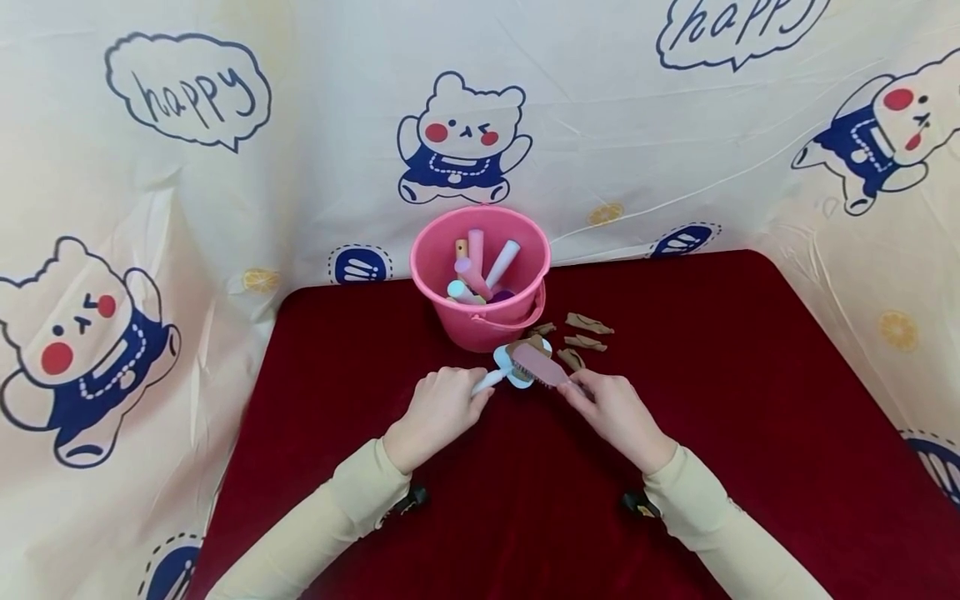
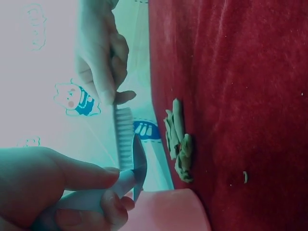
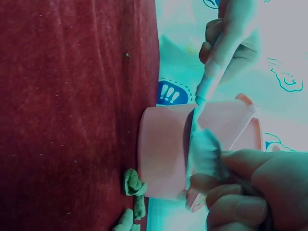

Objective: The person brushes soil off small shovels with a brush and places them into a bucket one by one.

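Observation:
My left hand (image 1: pixel 441 410) grips the handle of a light blue tool (image 1: pixel 491 382) with a flat, flower-shaped head. Brown matter shows on part of that head. My right hand (image 1: pixel 621 417) holds a mauve brush (image 1: pixel 536 362) by its handle, its bristles down over the flower-shaped head. In the left wrist view the bristles (image 2: pixel 124 137) lie close to the head's edge; whether they touch it I cannot tell. Seen from the right wrist, the brush head (image 3: pixel 206 151) is blurred beside the blue plate.
Behind the hands stands a pink bucket (image 1: pixel 448 312) holding several handled things, their heads mostly hidden. Right of it, several curled brown strips (image 1: pixel 585 342) lie on the dark red cloth (image 1: pixel 675 350). A printed white curtain (image 1: pixel 330 167) hangs along the table's back and sides.

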`<state>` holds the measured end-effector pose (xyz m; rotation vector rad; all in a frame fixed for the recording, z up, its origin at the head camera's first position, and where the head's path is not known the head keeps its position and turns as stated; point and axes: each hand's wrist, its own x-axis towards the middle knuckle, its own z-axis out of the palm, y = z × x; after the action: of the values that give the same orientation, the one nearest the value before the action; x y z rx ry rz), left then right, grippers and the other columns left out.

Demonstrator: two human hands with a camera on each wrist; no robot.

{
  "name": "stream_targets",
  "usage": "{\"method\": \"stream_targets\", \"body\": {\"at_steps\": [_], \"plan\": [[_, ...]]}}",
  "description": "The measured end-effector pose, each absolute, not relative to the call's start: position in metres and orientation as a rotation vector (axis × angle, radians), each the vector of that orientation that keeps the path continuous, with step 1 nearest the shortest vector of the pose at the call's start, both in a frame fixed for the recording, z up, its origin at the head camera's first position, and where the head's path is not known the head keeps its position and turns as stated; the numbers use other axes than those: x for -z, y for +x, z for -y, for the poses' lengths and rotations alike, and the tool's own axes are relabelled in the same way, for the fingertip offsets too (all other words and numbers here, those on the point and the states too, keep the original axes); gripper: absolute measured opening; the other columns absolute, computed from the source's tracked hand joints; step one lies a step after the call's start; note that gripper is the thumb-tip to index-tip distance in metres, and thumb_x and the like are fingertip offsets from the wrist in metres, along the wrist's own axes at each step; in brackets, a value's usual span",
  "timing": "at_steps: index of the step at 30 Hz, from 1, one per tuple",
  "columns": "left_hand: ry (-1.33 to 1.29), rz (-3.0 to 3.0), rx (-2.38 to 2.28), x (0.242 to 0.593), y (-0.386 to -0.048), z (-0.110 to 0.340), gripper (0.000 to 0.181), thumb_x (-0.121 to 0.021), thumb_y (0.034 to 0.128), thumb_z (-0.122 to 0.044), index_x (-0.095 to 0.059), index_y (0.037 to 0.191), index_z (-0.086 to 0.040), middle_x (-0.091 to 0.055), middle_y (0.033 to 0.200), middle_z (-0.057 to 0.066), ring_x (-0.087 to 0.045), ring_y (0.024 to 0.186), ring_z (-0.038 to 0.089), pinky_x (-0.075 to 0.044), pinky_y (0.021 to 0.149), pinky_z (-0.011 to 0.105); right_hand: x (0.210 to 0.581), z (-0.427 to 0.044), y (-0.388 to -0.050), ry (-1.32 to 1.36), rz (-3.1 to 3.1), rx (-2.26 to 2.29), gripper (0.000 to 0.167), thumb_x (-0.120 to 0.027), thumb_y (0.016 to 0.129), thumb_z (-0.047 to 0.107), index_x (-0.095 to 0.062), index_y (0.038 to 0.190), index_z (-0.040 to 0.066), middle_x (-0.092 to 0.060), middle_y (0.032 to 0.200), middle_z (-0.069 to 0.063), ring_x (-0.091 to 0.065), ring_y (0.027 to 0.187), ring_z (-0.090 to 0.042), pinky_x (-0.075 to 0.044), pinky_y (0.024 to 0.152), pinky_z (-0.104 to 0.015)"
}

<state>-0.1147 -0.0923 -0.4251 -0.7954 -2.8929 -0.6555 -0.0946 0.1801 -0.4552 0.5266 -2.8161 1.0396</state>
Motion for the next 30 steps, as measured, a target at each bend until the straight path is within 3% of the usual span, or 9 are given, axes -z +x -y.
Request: {"method": "stream_targets", "body": {"at_steps": [7,16,23,30], "plan": [[-0.777,2.896,0.651,0.425,-0.116,0.092,0.027,-0.074,0.0972,-0.016,-0.057,0.076,-0.015,-0.045,0.060,-0.004,-0.047,0.050,0.016,-0.039,0.044,0.032,0.459,-0.176,-0.091,0.627,2.811,-1.091,0.015,-0.067,0.103,0.023,-0.067,0.090,0.016,-0.042,0.059,0.010,-0.032,0.051,0.001,-0.036,0.049,-0.022],[-0.802,2.899,0.696,0.431,-0.115,0.090,0.024,-0.075,0.0970,-0.016,-0.060,0.078,-0.014,-0.044,0.059,-0.005,-0.043,0.049,0.014,-0.037,0.043,0.031,0.460,-0.174,-0.095,0.484,2.779,-0.969,0.017,-0.068,0.102,0.017,-0.064,0.087,0.010,-0.042,0.061,0.008,-0.034,0.052,-0.004,-0.036,0.050,-0.023],[-0.785,2.931,0.680,0.430,-0.115,0.086,0.024,-0.075,0.0968,-0.018,-0.060,0.079,-0.015,-0.045,0.059,-0.004,-0.045,0.049,0.015,-0.038,0.043,0.031,0.458,-0.161,-0.092,0.550,2.810,-1.009,0.017,-0.067,0.103,0.020,-0.064,0.089,0.012,-0.043,0.061,0.008,-0.035,0.051,-0.002,-0.038,0.049,-0.023],[-0.802,2.938,0.698,0.432,-0.111,0.086,0.025,-0.073,0.0986,-0.018,-0.058,0.079,-0.015,-0.044,0.059,-0.005,-0.042,0.048,0.012,-0.034,0.042,0.028,0.459,-0.164,-0.095,0.451,2.831,-0.936,0.019,-0.066,0.103,0.019,-0.062,0.088,0.009,-0.042,0.060,0.006,-0.036,0.050,-0.006,-0.038,0.048,-0.024]]}}
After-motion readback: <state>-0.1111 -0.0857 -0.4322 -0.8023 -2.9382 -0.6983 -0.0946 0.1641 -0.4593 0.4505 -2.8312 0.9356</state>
